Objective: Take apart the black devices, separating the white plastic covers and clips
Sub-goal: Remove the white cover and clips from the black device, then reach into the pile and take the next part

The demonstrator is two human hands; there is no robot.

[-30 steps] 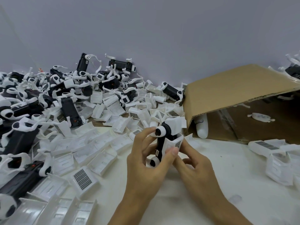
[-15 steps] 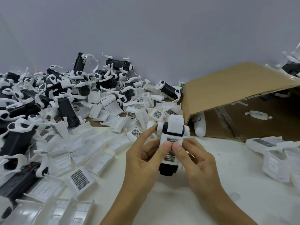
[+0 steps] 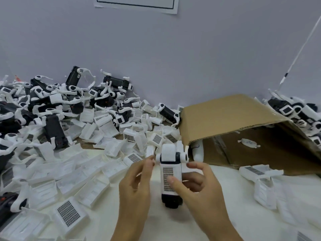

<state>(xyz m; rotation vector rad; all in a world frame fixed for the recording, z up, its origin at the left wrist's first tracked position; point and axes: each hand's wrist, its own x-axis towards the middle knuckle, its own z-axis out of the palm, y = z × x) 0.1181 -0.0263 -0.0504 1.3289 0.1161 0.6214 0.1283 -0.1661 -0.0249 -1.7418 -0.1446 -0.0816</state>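
Head view shows my right hand [image 3: 196, 183] gripping the black device with white grille cover [image 3: 171, 176] at centre, left hand [image 3: 137, 185] loose at nine o'clock; prying one-handed, I judge, could snap a clip.

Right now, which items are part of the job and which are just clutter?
Job: held device, right hand, left hand, black-device heap, removed white covers.
Clutter: cardboard box, wall paper, white cord.
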